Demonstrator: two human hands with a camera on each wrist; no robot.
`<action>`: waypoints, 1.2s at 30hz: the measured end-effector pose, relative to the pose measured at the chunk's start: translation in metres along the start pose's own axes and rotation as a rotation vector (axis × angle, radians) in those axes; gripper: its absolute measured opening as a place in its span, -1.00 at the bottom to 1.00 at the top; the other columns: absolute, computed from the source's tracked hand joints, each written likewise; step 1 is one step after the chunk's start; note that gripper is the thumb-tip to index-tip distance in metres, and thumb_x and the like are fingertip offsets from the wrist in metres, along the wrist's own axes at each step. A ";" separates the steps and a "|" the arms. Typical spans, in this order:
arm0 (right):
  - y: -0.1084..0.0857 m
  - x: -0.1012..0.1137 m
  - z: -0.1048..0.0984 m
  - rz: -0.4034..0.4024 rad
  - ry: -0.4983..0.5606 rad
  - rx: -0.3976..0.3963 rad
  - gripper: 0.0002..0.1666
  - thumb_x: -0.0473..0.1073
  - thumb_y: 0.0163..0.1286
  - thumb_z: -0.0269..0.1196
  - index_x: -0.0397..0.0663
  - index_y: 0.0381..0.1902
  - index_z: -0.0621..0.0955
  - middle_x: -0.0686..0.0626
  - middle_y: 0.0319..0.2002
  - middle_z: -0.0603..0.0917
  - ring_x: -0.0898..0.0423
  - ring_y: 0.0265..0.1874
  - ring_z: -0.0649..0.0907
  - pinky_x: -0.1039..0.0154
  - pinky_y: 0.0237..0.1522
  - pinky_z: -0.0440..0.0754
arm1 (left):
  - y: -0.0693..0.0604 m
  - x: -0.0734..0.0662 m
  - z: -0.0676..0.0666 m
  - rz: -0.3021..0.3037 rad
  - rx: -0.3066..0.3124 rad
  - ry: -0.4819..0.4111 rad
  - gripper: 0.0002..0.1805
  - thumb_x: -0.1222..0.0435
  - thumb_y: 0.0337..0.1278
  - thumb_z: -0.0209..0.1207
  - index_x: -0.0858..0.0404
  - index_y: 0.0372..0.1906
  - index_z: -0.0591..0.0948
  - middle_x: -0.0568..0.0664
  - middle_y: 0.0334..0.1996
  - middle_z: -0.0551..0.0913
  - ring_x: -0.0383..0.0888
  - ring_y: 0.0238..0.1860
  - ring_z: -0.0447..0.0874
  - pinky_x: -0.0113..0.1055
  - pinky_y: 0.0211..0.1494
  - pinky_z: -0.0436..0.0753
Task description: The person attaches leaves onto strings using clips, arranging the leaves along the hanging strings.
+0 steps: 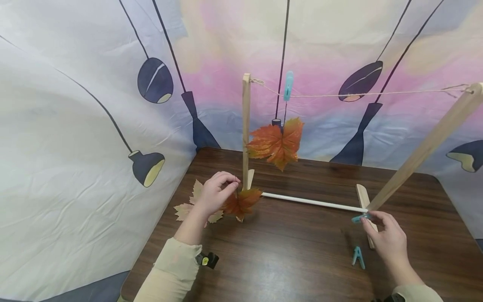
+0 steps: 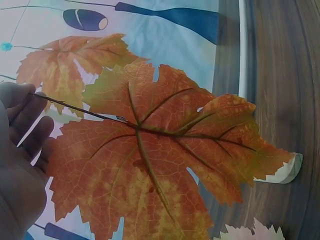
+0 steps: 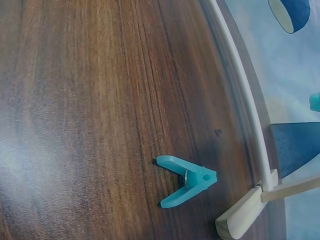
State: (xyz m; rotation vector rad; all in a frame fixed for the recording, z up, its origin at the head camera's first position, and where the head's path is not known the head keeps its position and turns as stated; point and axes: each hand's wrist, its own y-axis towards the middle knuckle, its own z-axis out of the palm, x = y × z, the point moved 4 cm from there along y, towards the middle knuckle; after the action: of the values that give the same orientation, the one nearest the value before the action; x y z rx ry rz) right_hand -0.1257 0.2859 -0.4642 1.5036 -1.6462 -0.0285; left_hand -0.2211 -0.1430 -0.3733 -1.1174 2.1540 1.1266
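Note:
My left hand (image 1: 216, 193) pinches the thin stem of an orange leaf (image 1: 241, 203), which hangs just in front of the left wooden post. The left wrist view shows that leaf (image 2: 165, 130) close up, its stem between thumb and fingers of the hand (image 2: 21, 160). At the right post's foot, my right hand (image 1: 388, 237) holds a blue clothespin (image 1: 360, 218) between thumb and fingers; the right wrist view shows neither. Another orange leaf (image 1: 277, 142) hangs from the string by a blue clothespin (image 1: 288, 86).
A string (image 1: 339, 95) spans the tops of two wooden posts (image 1: 246, 130), joined low down by a white rod (image 1: 313, 202). Pale leaves (image 1: 185, 212) lie at the table's left. A loose blue clothespin (image 1: 358, 256), also in the right wrist view (image 3: 187, 181), lies near my right hand.

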 end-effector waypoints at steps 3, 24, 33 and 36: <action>0.001 0.000 0.000 -0.006 -0.003 -0.003 -0.68 -0.43 -0.02 0.38 -0.35 -0.25 0.57 -0.21 -0.29 0.59 0.69 -0.27 0.26 0.51 -0.29 0.29 | 0.001 -0.003 0.001 -0.002 0.005 0.006 -0.94 0.37 0.22 0.16 0.23 -0.31 0.64 -0.14 -0.29 0.63 -0.24 -0.21 0.50 -0.33 -0.16 0.54; 0.021 0.012 -0.005 -0.049 0.012 0.018 -0.69 -0.39 0.06 0.36 -0.31 -0.19 0.60 -0.16 -0.24 0.59 0.59 -0.23 0.31 0.66 -0.22 0.21 | 0.011 -0.017 0.013 -0.022 0.065 -0.044 -0.90 0.35 0.23 0.14 0.27 -0.26 0.64 -0.10 -0.28 0.61 -0.22 -0.22 0.51 -0.31 -0.17 0.55; 0.031 0.020 -0.006 -0.072 0.032 0.010 -0.64 -0.44 0.01 0.35 -0.38 -0.17 0.58 -0.21 -0.25 0.58 0.68 -0.26 0.28 0.76 -0.28 0.24 | 0.013 -0.022 0.022 0.024 0.090 -0.020 -0.93 0.34 0.22 0.16 0.25 -0.30 0.63 -0.13 -0.30 0.60 -0.24 -0.27 0.49 -0.34 -0.22 0.55; 0.033 0.023 -0.005 -0.078 0.052 0.025 -0.64 -0.46 0.01 0.35 -0.39 -0.17 0.58 -0.21 -0.24 0.57 0.71 -0.27 0.29 0.80 -0.29 0.24 | 0.012 -0.023 0.027 0.018 0.116 -0.003 -0.93 0.33 0.23 0.15 0.21 -0.27 0.64 -0.15 -0.27 0.59 -0.25 -0.26 0.49 -0.35 -0.21 0.53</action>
State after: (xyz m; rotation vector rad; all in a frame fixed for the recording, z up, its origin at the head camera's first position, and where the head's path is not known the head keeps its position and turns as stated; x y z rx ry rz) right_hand -0.1462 0.2792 -0.4298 1.5741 -1.5517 -0.0119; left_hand -0.2172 -0.1060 -0.3671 -1.0467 2.2003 0.9968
